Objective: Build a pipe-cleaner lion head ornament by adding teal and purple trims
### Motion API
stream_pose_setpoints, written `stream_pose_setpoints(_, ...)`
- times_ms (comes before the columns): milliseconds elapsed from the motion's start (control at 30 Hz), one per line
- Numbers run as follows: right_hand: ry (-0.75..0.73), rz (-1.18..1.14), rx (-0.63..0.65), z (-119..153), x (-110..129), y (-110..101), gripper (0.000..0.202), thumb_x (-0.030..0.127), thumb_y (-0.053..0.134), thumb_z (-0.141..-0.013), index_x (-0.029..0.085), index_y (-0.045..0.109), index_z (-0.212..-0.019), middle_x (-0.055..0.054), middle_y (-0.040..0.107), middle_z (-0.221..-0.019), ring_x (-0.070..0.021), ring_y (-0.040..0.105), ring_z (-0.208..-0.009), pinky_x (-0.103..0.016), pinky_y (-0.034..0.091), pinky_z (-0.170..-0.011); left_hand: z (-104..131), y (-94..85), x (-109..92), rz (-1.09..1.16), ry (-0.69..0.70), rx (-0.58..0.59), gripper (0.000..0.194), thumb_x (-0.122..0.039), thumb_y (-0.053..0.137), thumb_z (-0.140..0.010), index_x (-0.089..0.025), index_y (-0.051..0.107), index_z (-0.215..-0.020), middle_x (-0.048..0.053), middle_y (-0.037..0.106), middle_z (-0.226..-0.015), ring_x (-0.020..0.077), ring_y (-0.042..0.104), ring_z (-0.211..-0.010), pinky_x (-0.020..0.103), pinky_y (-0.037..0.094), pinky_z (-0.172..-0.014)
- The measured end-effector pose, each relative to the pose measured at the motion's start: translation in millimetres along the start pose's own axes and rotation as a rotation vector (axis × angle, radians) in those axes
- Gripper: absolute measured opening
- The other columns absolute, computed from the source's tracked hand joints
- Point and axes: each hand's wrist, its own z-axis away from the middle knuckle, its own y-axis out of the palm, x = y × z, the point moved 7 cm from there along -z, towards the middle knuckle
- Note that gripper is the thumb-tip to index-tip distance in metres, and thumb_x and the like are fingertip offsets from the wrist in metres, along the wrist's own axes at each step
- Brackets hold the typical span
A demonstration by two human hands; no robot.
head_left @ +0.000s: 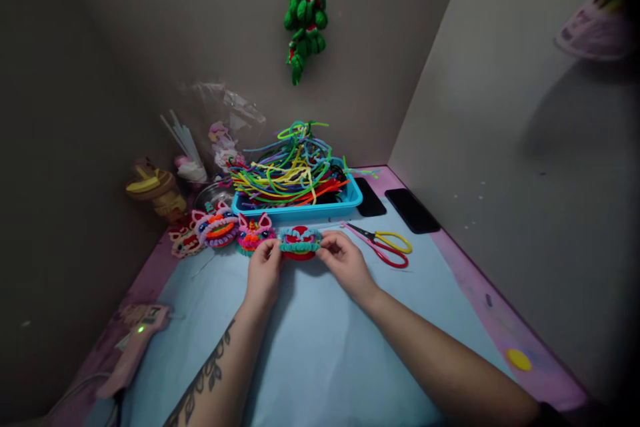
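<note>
While the desk [325,360] runs off the bottom of view, a blue tray [305,213] of fuzzy stems [280,177] sits at its back edge. Your left hand [265,268] and right hand [349,265] come next: fingers pinch opposite ends of the teal-and-red fuzzy piece [300,245], midway between the desk's side edges, nearer the back. Step in hand looks like shaping or checking it; next move likely calls for light, even pressure, both ends steady. Some fingertips hidden, piece blurry; can't tell if it touches the desk.

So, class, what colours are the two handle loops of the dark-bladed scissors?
One yellow loop and one red loop; the head view shows them best.
</note>
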Motion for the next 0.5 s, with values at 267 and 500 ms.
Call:
stream_pose_setpoints(267, 0.003, -0.033, 0.006, -0.1, -0.4, 1.9, 0.008, 0.027, 0.065, -0.074, 0.021, 0.064, -0.079, -0.008, 0.059, -0.101, -0.0209, 0.059, -0.096, -0.032, 0.052, -0.080, 2.3, 4.8, 6.0, 0.215, -0.093, -0.033, 0.033, -0.038, 0.079, -0.055, -0.014, 0.062, -0.070, -0.001, 0.063, -0.065, 0.0098, 0.056, -0.061, 0.022, 0.046, -0.063)
stream_pose_setpoints(500, -0.050, 0.049, 0.061, 0.0, 8.8, 4.7, 0.006, 0.022, 0.064, -0.074, 0.021, 0.065, -0.080, -0.009, 0.060, -0.102, -0.0207, 0.061, -0.094, -0.033, 0.053, -0.078, 6.8, 2.7, 4.9, 0.246, -0.081, -0.076, 0.037, -0.036, 0.083, -0.049, -0.014, 0.061, -0.069, -0.003, 0.061, -0.063, 0.0085, 0.055, -0.059, 0.020, 0.045, -0.060)
